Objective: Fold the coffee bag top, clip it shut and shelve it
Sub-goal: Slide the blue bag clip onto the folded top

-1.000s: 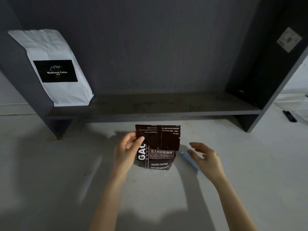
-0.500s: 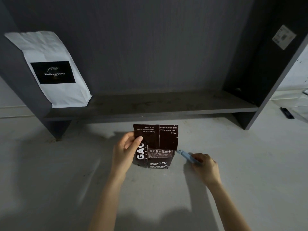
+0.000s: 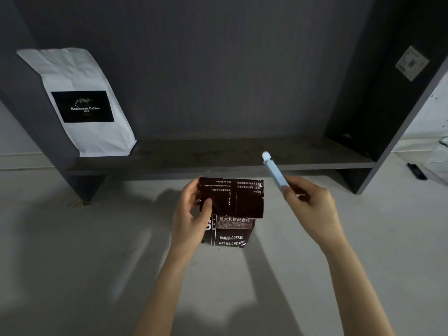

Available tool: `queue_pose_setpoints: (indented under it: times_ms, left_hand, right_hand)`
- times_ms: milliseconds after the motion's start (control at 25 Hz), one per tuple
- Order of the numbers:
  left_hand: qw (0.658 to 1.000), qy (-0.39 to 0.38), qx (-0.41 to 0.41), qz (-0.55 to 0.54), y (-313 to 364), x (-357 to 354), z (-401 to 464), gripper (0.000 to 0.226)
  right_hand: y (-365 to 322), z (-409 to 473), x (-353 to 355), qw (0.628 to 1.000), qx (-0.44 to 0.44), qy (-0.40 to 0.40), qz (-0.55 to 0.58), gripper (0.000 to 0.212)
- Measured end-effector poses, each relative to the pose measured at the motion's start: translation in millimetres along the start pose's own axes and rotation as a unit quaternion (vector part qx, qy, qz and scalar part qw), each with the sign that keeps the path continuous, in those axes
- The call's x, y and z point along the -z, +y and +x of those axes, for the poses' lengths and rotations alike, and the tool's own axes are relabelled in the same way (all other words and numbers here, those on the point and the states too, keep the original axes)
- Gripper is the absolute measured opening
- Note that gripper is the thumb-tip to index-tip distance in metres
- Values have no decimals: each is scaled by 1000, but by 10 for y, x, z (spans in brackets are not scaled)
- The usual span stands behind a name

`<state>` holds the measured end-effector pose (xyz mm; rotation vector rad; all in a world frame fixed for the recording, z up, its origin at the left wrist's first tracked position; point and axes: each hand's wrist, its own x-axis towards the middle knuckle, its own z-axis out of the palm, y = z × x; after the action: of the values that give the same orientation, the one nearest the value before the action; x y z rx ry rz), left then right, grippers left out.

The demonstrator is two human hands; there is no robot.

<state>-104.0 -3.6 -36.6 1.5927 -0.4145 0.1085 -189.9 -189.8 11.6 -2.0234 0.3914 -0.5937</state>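
A white coffee bag (image 3: 80, 103) (black label) leans at far left.

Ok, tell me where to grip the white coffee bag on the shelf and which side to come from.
Grip the white coffee bag across its flat upper part, above the black label, coming from the front right. It leans top-left against the shelf's left wall, so that side is blocked, while the shelf board to its right lies open.
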Motion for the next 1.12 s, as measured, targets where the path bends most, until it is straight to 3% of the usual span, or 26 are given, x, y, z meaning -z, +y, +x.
queue_pose_setpoints:
  times_ms: [120, 280, 600, 760, 920, 1120]
  left_hand:
    - [999, 12, -35, 8, 30, -31, -2, 45]
    - [994, 11, -64, 91, 72, -31, 4, 30]
    - [996, 26, 8, 79, 248, -32, -22, 15]
    - [993, 53, 13, 106, 223, -43, -15, 31]
    - [992, 75, 17, 97, 237, -39, -17, 28]
    - [989, 109, 88, 39, 245, -84, -1, 24]
  right_hand:
    - [-271, -71, 14, 997, 58, -19, 39, 22]
    - [-313, -149, -172, 995, 75, -64, -8, 25]
    - [-215, -236, -383, 982, 134, -70, -115, 31]
    - [-163, -265, -429, 976, 165, -87, -109, 32]
    - [-129, -292, -459, 968, 205, -107, -96, 31]
    - [-151, -285, -435, 964, 220, -130, -77, 32]
